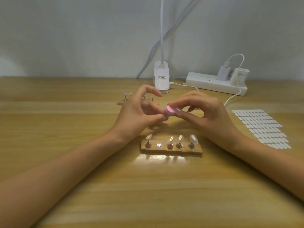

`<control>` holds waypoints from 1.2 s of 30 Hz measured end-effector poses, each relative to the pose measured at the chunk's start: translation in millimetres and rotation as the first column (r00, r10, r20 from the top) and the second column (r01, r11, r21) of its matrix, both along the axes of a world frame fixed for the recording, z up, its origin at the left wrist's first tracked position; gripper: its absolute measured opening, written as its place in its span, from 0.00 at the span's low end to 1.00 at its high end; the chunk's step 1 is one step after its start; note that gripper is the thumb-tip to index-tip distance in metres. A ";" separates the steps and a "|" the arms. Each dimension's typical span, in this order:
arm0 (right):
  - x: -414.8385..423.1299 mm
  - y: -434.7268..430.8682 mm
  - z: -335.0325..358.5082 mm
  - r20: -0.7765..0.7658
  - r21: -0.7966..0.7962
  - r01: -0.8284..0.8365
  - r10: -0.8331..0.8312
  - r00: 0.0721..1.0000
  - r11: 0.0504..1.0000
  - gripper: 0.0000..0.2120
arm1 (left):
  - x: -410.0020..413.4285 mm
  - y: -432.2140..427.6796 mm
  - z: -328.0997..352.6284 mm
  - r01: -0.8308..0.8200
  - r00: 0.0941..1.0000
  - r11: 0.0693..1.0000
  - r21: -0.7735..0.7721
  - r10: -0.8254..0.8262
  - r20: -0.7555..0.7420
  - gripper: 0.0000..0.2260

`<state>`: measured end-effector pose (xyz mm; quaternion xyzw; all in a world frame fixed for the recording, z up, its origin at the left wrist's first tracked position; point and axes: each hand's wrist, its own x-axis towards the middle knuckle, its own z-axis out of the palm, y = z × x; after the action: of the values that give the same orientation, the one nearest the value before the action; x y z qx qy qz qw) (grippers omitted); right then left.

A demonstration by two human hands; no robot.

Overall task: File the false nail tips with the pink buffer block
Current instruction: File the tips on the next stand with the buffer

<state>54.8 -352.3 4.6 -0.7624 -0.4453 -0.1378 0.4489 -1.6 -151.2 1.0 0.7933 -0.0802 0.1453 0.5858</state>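
mid-filing, it seems: a pink block [171,111] is gripped by the fingers of the right hand [204,112]. what is pinched by the left hand [139,112] beside it cannot be told; light strokes are needed next.

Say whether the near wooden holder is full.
Not full: the near wooden holder has four nail tips; the second spot from the left shows only bare metal.

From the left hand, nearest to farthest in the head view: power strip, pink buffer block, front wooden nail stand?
1. pink buffer block, at the left hand's fingertips.
2. front wooden nail stand, beside its wrist.
3. power strip, far back right.
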 end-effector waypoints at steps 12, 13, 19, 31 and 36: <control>-3.1 2.6 0.9 0.111 0.028 0.001 -0.004 0.994 1.000 0.08 | -1.8 -3.1 1.6 -0.021 0.998 0.999 0.044 0.018 0.059 0.19; -3.6 2.7 1.2 0.124 0.029 -0.002 -0.002 0.992 1.000 0.08 | -2.3 -3.3 1.8 -0.022 0.998 0.999 0.048 0.019 0.067 0.19; -4.3 2.7 2.4 0.108 0.044 0.009 -0.013 0.994 0.999 0.09 | -4.0 -3.7 3.0 -0.023 0.997 0.997 0.074 0.017 0.080 0.19; -4.8 2.9 0.5 0.135 0.054 -0.003 -0.004 0.991 0.999 0.10 | -4.9 -3.7 2.9 0.019 0.995 0.999 0.038 -0.022 0.093 0.20; -5.7 3.7 0.7 0.133 0.077 -0.007 -0.003 0.991 0.997 0.10 | -4.8 -3.5 2.6 0.026 0.996 0.999 -0.027 -0.024 0.081 0.20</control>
<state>49.1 -348.6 5.3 -0.7331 -0.4693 -0.2048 0.4477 -6.4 -154.7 3.6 0.7776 -0.1115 0.1710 0.5947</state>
